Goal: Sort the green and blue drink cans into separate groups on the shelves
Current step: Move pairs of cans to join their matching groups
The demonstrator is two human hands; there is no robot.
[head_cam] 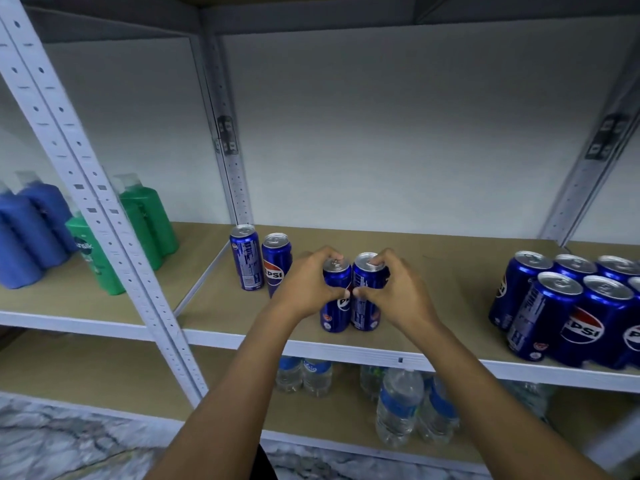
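Observation:
Two blue cans stand side by side on the middle shelf (433, 271). My left hand (306, 284) grips the left blue can (334, 317) near its top. My right hand (398, 292) grips the right blue can (363, 313), fingers over its rim. Two more blue cans (246, 258) (275, 261) stand upright to the left, apart from my hands. A cluster of several blue cans (568, 306) fills the shelf's right end. No green can is in view.
Blue bottles (24, 233) and green bottles (145, 216) stand in the left bay behind a white slotted upright (114, 237). Water bottles (398, 407) sit on the lower shelf. A marbled floor (52, 441) lies below.

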